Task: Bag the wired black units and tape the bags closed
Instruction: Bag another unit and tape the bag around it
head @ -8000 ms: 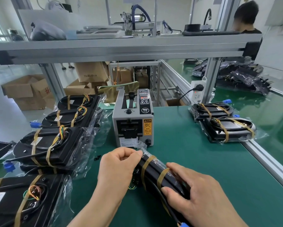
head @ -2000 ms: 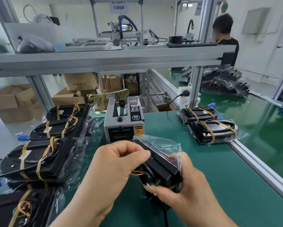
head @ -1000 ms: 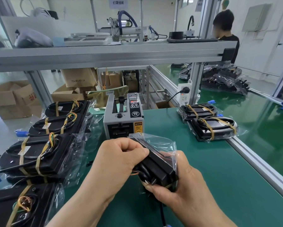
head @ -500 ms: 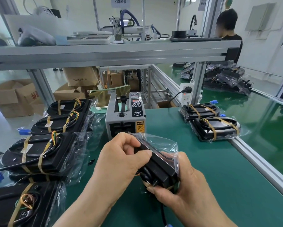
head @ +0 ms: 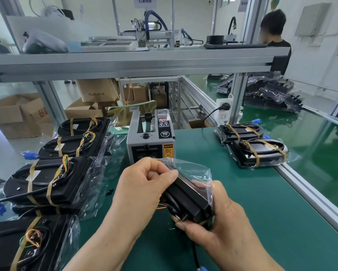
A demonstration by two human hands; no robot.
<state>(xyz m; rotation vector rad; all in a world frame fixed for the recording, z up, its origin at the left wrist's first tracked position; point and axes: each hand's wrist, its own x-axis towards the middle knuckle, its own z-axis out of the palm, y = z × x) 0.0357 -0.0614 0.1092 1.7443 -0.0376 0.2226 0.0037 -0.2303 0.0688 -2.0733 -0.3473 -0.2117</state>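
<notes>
A row of bagged units (head: pixel 52 182) lies on the left of the counter (head: pixel 262 212). In front of the tape dispenser (head: pixel 150 137), the left hand (head: pixel 142 184) has its grip pinched on the clear bag (head: pixel 195 171) at the upper end of the wired black unit (head: pixel 187 200). The right hand (head: pixel 219 227) has its grip curled round the unit's lower end.

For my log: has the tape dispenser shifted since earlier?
No. The tape dispenser keeps its place left of the white power strip.

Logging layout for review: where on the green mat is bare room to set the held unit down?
Bare mat lies between the tape dispenser and the taped units at right, and from the right hand to the rail. The left side is crowded with bagged units.
</notes>
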